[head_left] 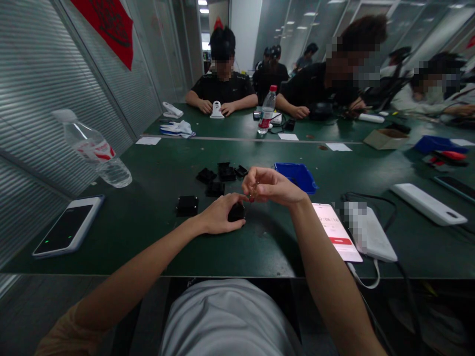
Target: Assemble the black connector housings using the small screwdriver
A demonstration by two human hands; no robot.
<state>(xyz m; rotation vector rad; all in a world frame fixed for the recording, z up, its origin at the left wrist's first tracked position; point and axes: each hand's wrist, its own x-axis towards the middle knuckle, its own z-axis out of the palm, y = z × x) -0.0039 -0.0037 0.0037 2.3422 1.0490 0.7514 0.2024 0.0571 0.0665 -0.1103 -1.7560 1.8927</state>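
Note:
My left hand (221, 214) rests on the green table with its fingers around a small black plastic box (236, 212), thumb at the near side. Just above and to the right of that box is my right hand (272, 185), its fingertips pinched on a small metallic-looking piece (253, 192) too small to name. A similar black box (187, 205) sits left of my left hand. Beyond my hands lie several loose black plastic parts (224, 171) in a loose pile. A blue tray (309, 185) stands behind my right wrist, partly hidden by it.
On the left are a phone (69, 225) and a tilted-looking water bottle (98, 151). To the right lie a lit phone (336, 232), a white power bank (374, 232) with cables, and a long white device (428, 203). People sit across the green table (166, 165), near another bottle (266, 111).

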